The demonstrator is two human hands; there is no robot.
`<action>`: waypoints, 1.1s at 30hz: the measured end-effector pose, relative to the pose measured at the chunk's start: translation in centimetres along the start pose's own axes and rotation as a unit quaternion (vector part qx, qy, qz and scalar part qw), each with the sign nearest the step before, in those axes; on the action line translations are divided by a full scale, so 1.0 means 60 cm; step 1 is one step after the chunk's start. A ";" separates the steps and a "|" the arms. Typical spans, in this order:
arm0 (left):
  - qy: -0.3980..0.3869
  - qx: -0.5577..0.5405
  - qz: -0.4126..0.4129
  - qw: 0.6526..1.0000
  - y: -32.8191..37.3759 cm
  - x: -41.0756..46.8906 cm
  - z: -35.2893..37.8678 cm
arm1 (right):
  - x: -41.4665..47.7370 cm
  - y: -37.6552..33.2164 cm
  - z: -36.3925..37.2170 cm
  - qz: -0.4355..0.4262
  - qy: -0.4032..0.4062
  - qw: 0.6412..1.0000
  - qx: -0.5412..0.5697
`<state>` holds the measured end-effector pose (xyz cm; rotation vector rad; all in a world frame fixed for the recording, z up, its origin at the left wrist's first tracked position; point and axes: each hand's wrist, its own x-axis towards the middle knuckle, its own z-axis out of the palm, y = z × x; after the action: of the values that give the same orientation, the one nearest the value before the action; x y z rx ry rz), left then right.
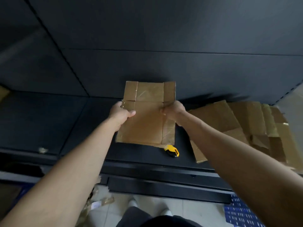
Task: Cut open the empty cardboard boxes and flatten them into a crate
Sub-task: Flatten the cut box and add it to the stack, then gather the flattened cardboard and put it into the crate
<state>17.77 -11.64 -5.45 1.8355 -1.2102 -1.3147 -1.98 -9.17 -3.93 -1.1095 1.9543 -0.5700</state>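
Floor [188, 208]: light tiles, at the bottom of the view. White shoes [165, 212] on it, dark trousers above them. Crumpled tape scraps [98, 200] on the floor at left, below the shelf's front edge. Blue item [241, 212] at bottom right, covered in a repeating white pattern, too small to read. Can't tell what it is.

Work surface is a dark matte shelf [65, 125] with a stepped metal front edge. One small tape scrap [43, 150] lies near the front edge, left side. Yellow-and-black utility knife [172, 150] lies near the front edge at about mid-width. Its far end is tucked under the box's near right corner.

Cardboard box [146, 125]: plain brown and already flat, mid-shelf. No print visible on it. Clear tape runs shiny along the right side panel and across the far flaps. Fold lines split it into a wide centre panel and narrow side strips. Can't tell if it rests on the shelf or hangs just above it.

Left hand [122, 112] grips the box's left edge, thumb on top and fingers curled under. Right hand [172, 112] pinches the right edge at the fold. The hands sit apart, one on each side of the box, arms stretched forward.

Pile of flattened cardboard [237, 122] covers the shelf's right end, sheets overlapping, some taped. Another brown cardboard bit [3, 92] shows at the far left edge.

Behind it all is a dark back panel [164, 30] with thin seam lines. Lighting is dim.
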 end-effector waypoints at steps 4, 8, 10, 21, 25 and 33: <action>0.077 0.111 -0.026 0.990 -0.074 0.002 -0.084 | -0.013 -0.020 0.114 0.014 -0.061 0.997 -0.041; 0.071 0.156 -0.025 0.985 -0.125 0.011 -0.124 | -0.018 -0.028 0.190 0.042 -0.068 0.996 -0.043; 0.026 0.200 -0.035 0.979 -0.143 0.018 -0.128 | -0.019 -0.027 0.211 0.044 -0.063 0.995 -0.070; -0.010 0.370 0.006 0.929 -0.166 0.065 -0.128 | 0.004 -0.011 0.253 0.054 0.003 0.989 -0.140; 0.004 0.430 -0.040 0.902 -0.138 0.054 -0.119 | -0.016 0.000 0.238 0.017 0.046 0.989 -0.142; 0.050 0.404 0.244 0.880 -0.009 -0.026 0.042 | -0.031 0.106 0.013 0.046 0.258 0.943 -0.205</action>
<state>15.42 -9.86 -6.16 1.8565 -2.1965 -0.4261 -3.97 -4.27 -8.04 -1.1886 2.6573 -0.4397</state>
